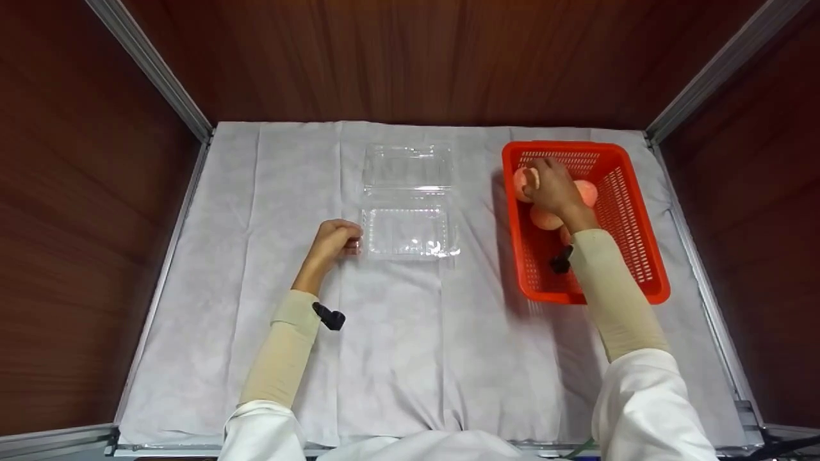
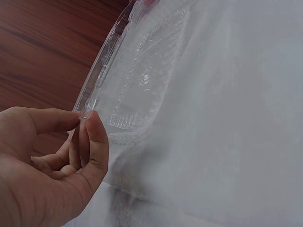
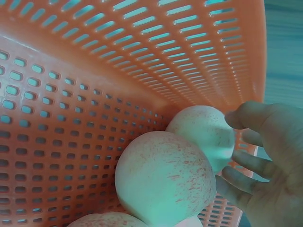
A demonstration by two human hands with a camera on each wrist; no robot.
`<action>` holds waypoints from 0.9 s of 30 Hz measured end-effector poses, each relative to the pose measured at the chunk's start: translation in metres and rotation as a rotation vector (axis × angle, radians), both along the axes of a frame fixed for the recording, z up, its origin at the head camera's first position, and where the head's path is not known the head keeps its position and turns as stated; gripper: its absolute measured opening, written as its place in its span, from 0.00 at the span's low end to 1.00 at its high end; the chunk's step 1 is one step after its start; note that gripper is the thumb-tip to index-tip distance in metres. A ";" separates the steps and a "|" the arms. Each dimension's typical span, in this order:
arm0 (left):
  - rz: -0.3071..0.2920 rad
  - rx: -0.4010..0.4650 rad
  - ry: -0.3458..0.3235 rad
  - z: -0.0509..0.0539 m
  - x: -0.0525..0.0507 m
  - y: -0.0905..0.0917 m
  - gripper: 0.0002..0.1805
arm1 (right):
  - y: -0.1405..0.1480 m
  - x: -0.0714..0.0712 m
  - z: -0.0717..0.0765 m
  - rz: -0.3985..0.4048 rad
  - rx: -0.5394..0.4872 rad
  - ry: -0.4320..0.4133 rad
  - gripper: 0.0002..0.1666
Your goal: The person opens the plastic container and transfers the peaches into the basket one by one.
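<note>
An open clear plastic clamshell box (image 1: pixel 407 232) lies in the middle of the white-covered table, its lid (image 1: pixel 408 165) folded back on the far side. My left hand (image 1: pixel 334 242) is at the box's near left; in the left wrist view the thumb and finger pinch its rim (image 2: pixel 90 101). Inside a red basket (image 1: pixel 532 288) on the right, my right hand (image 1: pixel 556 191) reaches to an apple (image 1: pixel 522 186) by the left wall. In the right wrist view its spread fingertips meet the side of that apple (image 3: pixel 201 132), and a nearer apple (image 3: pixel 163 177) partly covers it.
Other pinkish apples (image 1: pixel 546 219) lie in the basket around and under the right hand. Wood-patterned panels (image 1: pixel 410 61) stand at the back and both sides, with metal rails (image 1: pixel 160 275) along the table's edges. The cloth (image 1: pixel 391 346) is creased.
</note>
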State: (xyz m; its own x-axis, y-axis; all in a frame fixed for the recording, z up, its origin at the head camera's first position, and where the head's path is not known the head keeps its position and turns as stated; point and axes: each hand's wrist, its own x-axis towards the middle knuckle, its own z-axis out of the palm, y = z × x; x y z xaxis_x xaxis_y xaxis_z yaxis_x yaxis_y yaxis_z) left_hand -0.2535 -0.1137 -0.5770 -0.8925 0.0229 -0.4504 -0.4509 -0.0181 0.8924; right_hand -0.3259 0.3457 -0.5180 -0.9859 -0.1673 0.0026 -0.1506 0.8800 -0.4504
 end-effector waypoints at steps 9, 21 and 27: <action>-0.013 0.013 0.011 -0.001 0.002 -0.002 0.05 | 0.000 0.002 0.002 -0.009 -0.013 -0.014 0.35; -0.023 0.009 0.010 0.004 -0.003 -0.008 0.04 | -0.001 0.003 0.009 -0.018 -0.075 0.085 0.29; -0.041 -0.035 0.055 0.012 -0.008 -0.011 0.06 | -0.002 0.005 0.012 -0.009 -0.086 0.141 0.25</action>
